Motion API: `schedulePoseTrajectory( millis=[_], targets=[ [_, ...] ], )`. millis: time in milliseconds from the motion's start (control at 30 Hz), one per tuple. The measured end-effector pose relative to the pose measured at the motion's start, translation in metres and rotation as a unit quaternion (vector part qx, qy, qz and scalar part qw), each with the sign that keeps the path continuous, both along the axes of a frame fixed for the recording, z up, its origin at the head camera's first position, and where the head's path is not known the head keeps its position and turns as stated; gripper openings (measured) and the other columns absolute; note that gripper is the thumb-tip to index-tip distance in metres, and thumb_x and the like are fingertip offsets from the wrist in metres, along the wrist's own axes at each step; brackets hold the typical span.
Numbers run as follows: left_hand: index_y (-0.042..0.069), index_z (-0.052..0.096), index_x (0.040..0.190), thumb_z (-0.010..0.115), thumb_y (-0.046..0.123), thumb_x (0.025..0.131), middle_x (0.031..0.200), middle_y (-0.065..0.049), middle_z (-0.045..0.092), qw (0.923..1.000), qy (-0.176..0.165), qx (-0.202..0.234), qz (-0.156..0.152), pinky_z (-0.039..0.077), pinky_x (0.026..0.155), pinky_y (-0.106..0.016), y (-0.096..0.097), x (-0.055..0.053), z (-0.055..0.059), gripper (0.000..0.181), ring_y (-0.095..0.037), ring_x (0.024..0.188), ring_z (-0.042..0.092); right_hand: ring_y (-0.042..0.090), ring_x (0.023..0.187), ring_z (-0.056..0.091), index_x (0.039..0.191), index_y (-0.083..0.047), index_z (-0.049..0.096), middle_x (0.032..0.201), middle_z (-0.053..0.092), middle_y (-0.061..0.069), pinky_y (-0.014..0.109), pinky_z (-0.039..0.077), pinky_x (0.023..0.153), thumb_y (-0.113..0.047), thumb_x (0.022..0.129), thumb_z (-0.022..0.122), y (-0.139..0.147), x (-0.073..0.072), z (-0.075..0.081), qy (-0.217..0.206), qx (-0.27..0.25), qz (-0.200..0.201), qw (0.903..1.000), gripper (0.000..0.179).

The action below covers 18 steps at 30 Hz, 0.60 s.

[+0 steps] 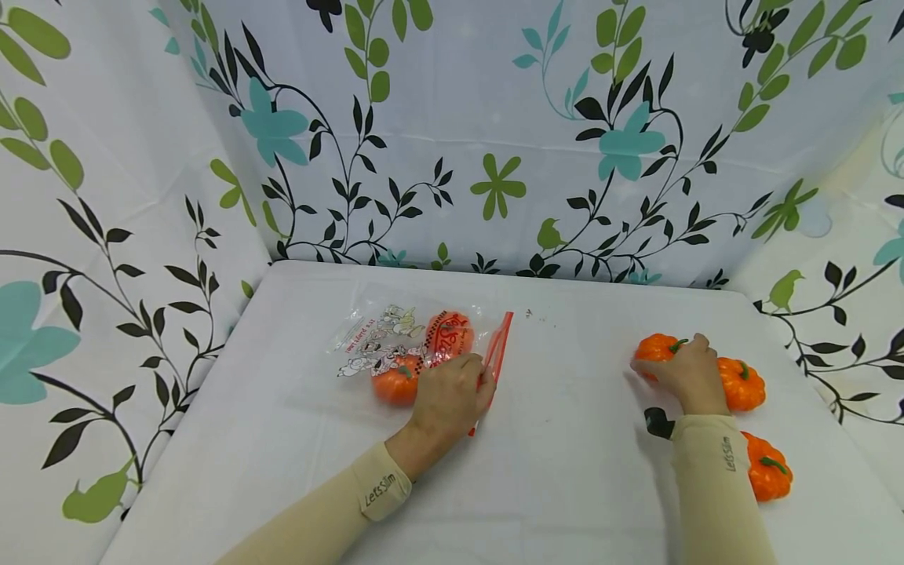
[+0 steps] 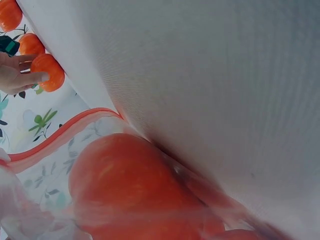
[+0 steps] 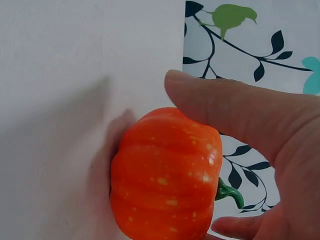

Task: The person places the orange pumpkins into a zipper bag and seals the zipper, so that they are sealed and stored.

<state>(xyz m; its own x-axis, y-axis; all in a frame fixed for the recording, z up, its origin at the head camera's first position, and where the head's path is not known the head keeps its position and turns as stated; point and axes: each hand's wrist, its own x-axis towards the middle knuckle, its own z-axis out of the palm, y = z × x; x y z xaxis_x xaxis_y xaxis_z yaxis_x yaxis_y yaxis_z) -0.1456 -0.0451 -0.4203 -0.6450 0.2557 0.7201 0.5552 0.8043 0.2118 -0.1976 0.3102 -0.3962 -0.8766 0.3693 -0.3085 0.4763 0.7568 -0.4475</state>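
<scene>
My left hand [image 1: 450, 394] grips a clear plastic bag [image 1: 367, 333] by its red edge [image 1: 503, 333], left of centre on a white surface [image 1: 565, 455]; two orange pumpkins [image 1: 394, 384] sit inside. My right hand [image 1: 692, 378], towards the right, holds a third pumpkin [image 1: 653, 348] between thumb and fingers. A fourth pumpkin [image 1: 743, 386] sits just beside that hand, a fifth pumpkin [image 1: 771, 471] nearer me, beside my beige sleeve [image 1: 716, 486].

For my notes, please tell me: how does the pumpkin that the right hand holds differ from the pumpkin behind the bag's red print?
The held pumpkin is bare in the right hand; the bagged pumpkin lies inside the clear zip bag. The held pumpkin shows a green stem; on the bagged pumpkin none is clear. Red print overlies the bagged pumpkin, not the held pumpkin. Both are orange.
</scene>
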Motion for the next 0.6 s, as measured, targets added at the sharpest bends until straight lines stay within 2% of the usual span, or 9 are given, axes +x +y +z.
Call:
schedulePoseTrajectory(
  millis=[133,333,600],
  targets=[
    [0.008,0.066,0.072,0.083,0.013,0.08,0.063,-0.002,0.062,1.0,-0.005,-0.002,0.001,0.048,0.043,-0.026,-0.0004,0.0003,0.0004,0.019,-0.014,0.048,0.058,0.058,0.127,0.03,0.148,0.021,0.002,0.141,0.023,0.046,0.069,0.027,0.108,-0.05,0.086,0.072,0.0023,0.003,-0.0021,-0.005,-0.001,0.004,1.0,0.117],
    [0.008,0.066,0.072,0.083,0.013,0.08,0.064,-0.002,0.063,1.0,-0.005,-0.002,-0.001,0.048,0.043,-0.026,-0.0008,0.0004,0.0009,0.019,-0.014,0.048,0.059,0.055,0.116,0.038,0.141,0.025,0.018,0.129,0.036,0.043,0.067,0.034,0.105,-0.043,0.085,0.074,0.0051,0.0075,-0.0071,0.024,0.012,0.015,0.9995,0.104],
    [0.008,0.065,0.072,0.082,0.014,0.08,0.064,-0.002,0.063,1.0,-0.007,-0.004,0.003,0.048,0.043,-0.027,-0.0013,0.0007,0.0001,0.02,-0.015,0.048,0.059,0.056,0.121,0.036,0.147,0.019,0.02,0.136,0.034,0.043,0.069,0.032,0.106,-0.044,0.084,0.077,0.002,0.0049,-0.0095,0.042,0.019,0.026,0.9986,0.106]
  ],
)
